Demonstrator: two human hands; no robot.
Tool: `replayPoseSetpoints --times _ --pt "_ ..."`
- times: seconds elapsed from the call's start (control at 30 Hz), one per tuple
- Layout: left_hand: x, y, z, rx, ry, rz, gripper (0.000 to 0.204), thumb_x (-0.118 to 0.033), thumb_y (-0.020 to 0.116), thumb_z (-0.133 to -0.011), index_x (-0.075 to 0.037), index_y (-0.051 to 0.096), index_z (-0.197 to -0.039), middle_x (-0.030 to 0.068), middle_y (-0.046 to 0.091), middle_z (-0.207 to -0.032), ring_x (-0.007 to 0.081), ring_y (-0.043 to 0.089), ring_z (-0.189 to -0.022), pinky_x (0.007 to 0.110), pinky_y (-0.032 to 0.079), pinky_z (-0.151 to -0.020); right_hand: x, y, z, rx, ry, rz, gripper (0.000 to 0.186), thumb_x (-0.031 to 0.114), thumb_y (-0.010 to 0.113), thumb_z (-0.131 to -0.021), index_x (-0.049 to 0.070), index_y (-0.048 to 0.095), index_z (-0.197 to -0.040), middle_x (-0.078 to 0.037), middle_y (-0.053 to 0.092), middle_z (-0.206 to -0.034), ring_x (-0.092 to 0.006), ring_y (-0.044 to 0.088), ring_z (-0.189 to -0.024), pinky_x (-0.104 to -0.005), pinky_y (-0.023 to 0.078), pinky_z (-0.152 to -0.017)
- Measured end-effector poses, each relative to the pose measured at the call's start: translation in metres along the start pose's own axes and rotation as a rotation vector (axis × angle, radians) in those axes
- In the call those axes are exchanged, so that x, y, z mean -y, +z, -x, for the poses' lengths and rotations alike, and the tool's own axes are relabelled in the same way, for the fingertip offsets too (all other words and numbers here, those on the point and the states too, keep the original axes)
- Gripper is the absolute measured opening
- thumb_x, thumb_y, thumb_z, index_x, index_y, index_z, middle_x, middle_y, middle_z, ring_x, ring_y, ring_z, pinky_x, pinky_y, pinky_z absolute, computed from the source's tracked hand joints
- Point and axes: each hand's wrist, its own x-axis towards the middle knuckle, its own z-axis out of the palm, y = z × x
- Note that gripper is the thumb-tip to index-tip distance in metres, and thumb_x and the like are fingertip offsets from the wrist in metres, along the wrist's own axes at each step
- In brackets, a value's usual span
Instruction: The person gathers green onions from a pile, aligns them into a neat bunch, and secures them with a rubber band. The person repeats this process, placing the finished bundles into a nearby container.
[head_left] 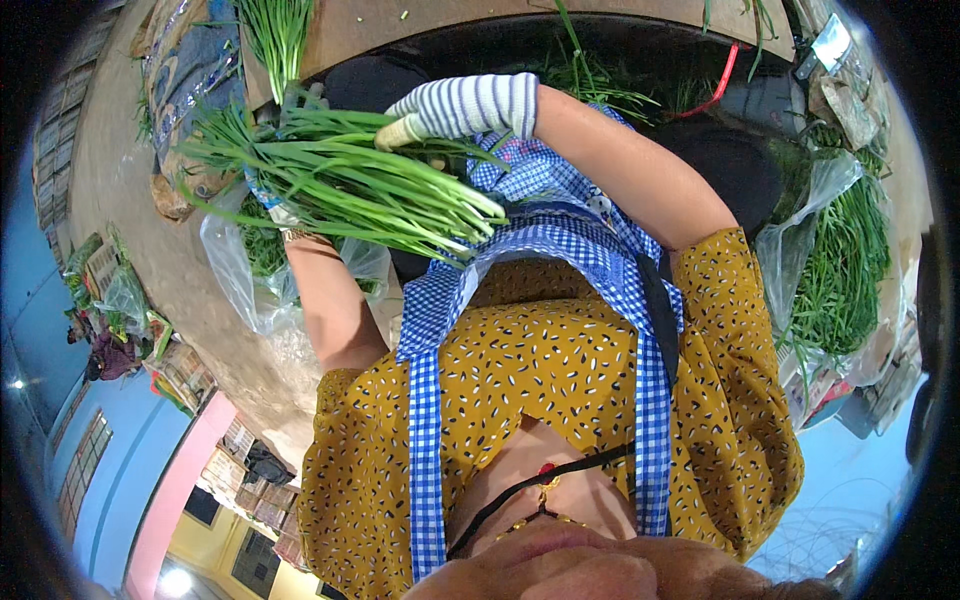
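Blue walls [130, 480] and a tan floor [110, 150] curve round a person seated or bent at a brown worktop [440, 30], whose rounded edge faces the body. Printed mustard cloth and a blue checked apron [425, 450] fill the lower middle. Clear bags hold more greens [845, 270] well out on the person's right, while another clear bag [235, 265] sits near the left forearm, below the main subject: a loose bunch [350, 185] of long green leaves, raised between the two hands and above the lap. Its long axis slants across the body, leafy tips far out to the left, pale stem ends pointing right and back toward the apron. On the far side of that slant, the right hand [450, 112], in a striped glove, reaches across from the right and touches the leaves near mid-length, its fingers curled narrow; whether they pinch any stalk cannot be told. Of the two, it is nearer the pale ends, which lie to its right and closer to the body. At the leafy half, the left hand [268, 196] comes up from beneath and appears to bear the weight, its fingers hidden and their closure impossible to judge. Smaller still, a red strap [725, 85] hangs at the worktop's right.
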Motion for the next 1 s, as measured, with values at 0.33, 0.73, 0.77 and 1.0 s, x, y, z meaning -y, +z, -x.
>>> replayPoseSetpoints --times 0.33,0.73,0.77,1.0 --pt "0.002 -0.014 -0.006 0.086 0.076 0.152 0.032 -0.033 0.047 -0.085 -0.003 0.053 -0.096 0.0105 0.061 -0.085 0.023 0.055 -0.084 0.04 0.043 -0.084 -0.016 -0.007 0.032 -0.118 0.024 -0.054 0.047 0.036 0.062 -0.079 0.0 0.056 -0.108 -0.005 0.061 -0.079 -0.0105 0.053 -0.058 -0.0229 0.045 -0.054" --pt "0.001 -0.039 -0.035 0.233 0.125 0.121 0.029 -0.03 0.051 -0.083 -0.002 0.055 -0.089 0.0112 0.061 -0.082 0.0252 0.055 -0.087 0.042 0.041 -0.088 -0.07 0.003 0.03 -0.691 -0.034 0.255 0.018 0.016 0.052 -0.082 0.003 0.06 -0.09 -0.009 0.063 -0.075 -0.0111 0.057 -0.059 -0.0255 0.047 -0.053" --pt "0.002 -0.045 -0.037 0.248 0.179 0.012 0.029 -0.03 0.051 -0.083 -0.002 0.055 -0.089 0.012 0.061 -0.085 0.0268 0.054 -0.089 0.042 0.041 -0.088 -0.066 0.002 0.032 -0.678 0.071 0.229 0.025 0.028 0.059 -0.076 0.007 0.063 -0.088 -0.013 0.064 -0.078 -0.024 0.061 -0.073 -0.0333 0.047 -0.068" --pt "-0.003 -0.038 -0.042 0.172 0.34 -0.55 0.033 -0.033 0.048 -0.084 -0.003 0.055 -0.097 0.0144 0.059 -0.098 0.0318 0.054 -0.091 0.048 0.044 -0.083 -0.062 -0.01 0.023 -0.789 0.155 0.653 0.026 0.027 0.054 -0.073 0.008 0.063 -0.089 -0.014 0.064 -0.077 -0.0273 0.062 -0.066 -0.037 0.05 -0.064"
